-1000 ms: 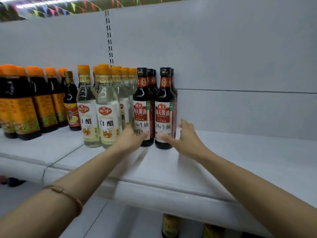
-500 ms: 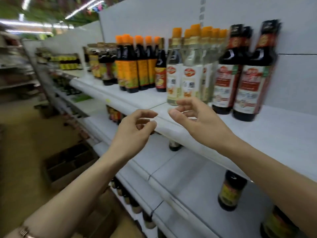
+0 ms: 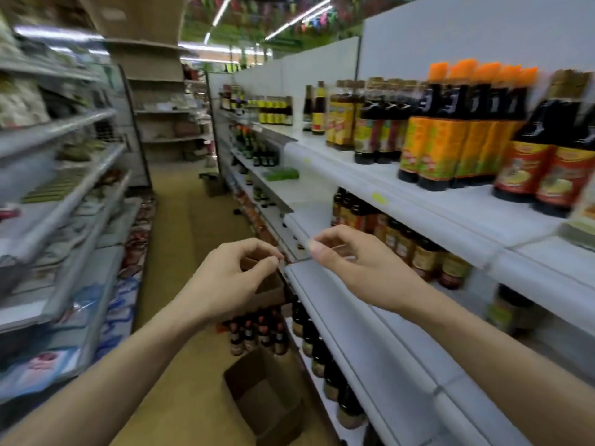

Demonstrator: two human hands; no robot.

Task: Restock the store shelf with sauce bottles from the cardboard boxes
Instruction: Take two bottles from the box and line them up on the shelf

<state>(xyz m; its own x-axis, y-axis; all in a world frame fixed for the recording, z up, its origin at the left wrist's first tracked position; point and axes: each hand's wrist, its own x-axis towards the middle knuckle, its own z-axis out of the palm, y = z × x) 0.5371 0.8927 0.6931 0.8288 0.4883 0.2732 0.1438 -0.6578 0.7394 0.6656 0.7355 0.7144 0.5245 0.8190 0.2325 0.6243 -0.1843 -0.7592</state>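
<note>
Both hands hang unladen, fingers loosely curled: left hand (image 3: 231,278), right hand (image 3: 357,268); below them, an open brown cardboard box (image 3: 267,394) on the floor; just beyond, dark red-capped sauce bottles (image 3: 257,329), likely next; right, the white metal shelf (image 3: 450,220).

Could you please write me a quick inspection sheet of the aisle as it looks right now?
Surface: white shelf on the right, with bare stretches along its front.
Job's things: orange-capped sauce bottles upright in rows on the shelf; a cardboard box of bottles on the floor; nearer, an open cardboard box.
Clutter: a green item lying on a farther shelf.
Grips: left hand and right hand, fingers loosely curled, both holding nothing, in front of the lower shelf edge.
Cables: nothing seen.
Surroundings: store aisle, blurred stocked shelving on the left, ceiling strip lights.
</note>
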